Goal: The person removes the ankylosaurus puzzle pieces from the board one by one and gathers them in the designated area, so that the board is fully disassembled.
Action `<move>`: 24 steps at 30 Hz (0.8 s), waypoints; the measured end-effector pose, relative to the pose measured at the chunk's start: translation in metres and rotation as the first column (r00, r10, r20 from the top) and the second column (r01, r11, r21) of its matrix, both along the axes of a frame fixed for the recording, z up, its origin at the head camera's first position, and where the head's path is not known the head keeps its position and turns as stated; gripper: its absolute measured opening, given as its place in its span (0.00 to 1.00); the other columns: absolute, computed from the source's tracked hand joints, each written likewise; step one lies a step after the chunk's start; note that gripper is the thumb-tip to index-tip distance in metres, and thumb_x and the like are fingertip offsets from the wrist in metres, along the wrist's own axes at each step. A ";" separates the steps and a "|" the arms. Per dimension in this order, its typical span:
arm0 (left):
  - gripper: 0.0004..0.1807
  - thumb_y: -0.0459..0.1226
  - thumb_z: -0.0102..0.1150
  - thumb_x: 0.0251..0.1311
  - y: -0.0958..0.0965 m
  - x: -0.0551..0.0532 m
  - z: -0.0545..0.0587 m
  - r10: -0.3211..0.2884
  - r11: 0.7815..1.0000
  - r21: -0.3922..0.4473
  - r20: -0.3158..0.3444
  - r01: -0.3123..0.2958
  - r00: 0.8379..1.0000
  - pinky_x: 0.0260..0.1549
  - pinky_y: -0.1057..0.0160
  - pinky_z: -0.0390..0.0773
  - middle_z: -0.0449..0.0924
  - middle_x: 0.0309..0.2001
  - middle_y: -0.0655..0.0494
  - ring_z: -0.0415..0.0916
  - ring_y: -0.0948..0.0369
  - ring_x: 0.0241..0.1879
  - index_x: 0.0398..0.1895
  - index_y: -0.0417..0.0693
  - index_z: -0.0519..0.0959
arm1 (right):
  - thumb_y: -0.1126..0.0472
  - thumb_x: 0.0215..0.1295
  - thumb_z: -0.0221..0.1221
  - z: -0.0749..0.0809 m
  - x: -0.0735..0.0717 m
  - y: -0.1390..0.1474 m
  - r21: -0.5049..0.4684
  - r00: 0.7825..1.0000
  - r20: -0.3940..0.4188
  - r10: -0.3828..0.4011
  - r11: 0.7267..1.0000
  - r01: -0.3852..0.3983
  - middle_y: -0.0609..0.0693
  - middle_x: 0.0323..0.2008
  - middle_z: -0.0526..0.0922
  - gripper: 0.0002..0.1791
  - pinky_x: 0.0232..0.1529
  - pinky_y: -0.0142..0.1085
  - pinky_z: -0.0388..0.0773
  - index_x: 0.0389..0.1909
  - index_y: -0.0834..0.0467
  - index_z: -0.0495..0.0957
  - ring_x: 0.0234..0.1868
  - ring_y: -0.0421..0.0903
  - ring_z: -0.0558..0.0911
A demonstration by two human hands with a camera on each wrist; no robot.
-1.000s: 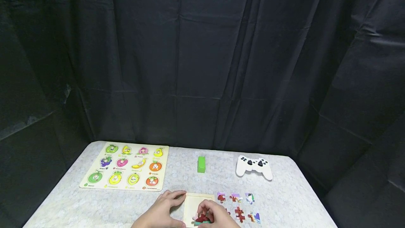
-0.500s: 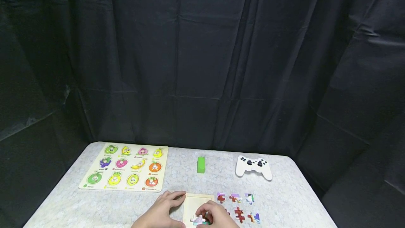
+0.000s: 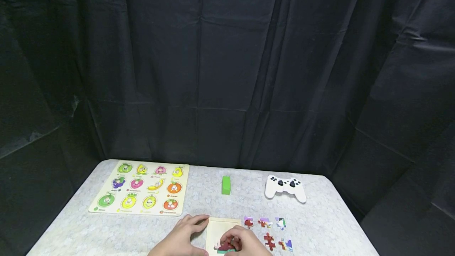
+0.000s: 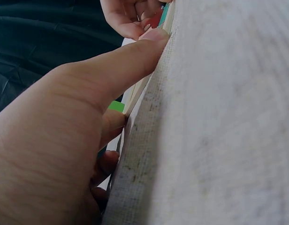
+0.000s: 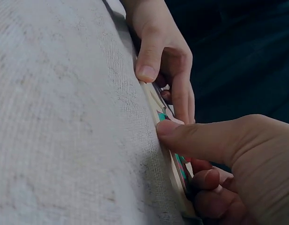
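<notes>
A small pale wooden puzzle tray lies at the table's front. My left hand holds its left side, the fingers at the far corner and the thumb on the near end of the rim. Over the tray's near right part, my right hand pinches a dark red and green jigsaw piece, largely covered by the fingers. In the right wrist view the right thumb comes down at the tray's edge, beside green and red puzzle parts. A pinkish bit shows left of the fingertips.
Right of the tray lie several loose jigsaw pieces, among them a red one and a purple-edged one. Farther back are a green block, a white game controller and a fruit knob-puzzle board. Black curtain encloses the table.
A pale lilac face showed at my right fingertips half a second ago; now dark red and green shows there. The right hand turned slightly over the tray. My left hand stayed put.
</notes>
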State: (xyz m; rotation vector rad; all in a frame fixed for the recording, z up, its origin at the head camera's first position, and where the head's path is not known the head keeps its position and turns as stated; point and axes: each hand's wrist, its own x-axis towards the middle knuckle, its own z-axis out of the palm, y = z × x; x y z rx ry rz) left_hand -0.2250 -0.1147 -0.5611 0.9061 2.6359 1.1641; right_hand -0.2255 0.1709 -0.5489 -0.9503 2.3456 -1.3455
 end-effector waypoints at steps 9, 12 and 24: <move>0.51 0.62 0.77 0.52 -0.001 -0.002 -0.004 0.003 1.000 0.007 -0.002 -0.003 1.000 0.60 0.58 0.71 0.70 0.77 0.58 0.65 0.68 0.60 0.74 0.44 0.75 | 0.66 0.65 0.72 0.002 -0.002 0.001 0.012 0.999 -0.037 0.037 0.999 -0.036 0.39 0.32 0.78 0.11 0.30 0.26 0.71 0.47 0.64 0.88 0.29 0.28 0.70; 0.51 0.62 0.77 0.52 -0.001 -0.002 -0.003 0.001 1.000 0.010 -0.004 -0.001 1.000 0.59 0.58 0.71 0.70 0.77 0.57 0.65 0.67 0.60 0.74 0.43 0.75 | 0.65 0.66 0.71 0.002 -0.002 0.001 0.034 0.995 -0.083 0.056 0.998 -0.053 0.39 0.32 0.78 0.11 0.30 0.25 0.72 0.47 0.63 0.89 0.29 0.27 0.70; 0.51 0.61 0.79 0.51 0.000 -0.003 -0.003 0.012 1.000 -0.005 0.027 -0.012 1.000 0.59 0.59 0.70 0.70 0.77 0.59 0.64 0.69 0.58 0.75 0.45 0.75 | 0.66 0.67 0.69 0.000 -0.002 0.000 0.004 0.996 -0.081 0.045 0.999 -0.045 0.41 0.37 0.77 0.10 0.29 0.24 0.73 0.47 0.63 0.86 0.29 0.27 0.71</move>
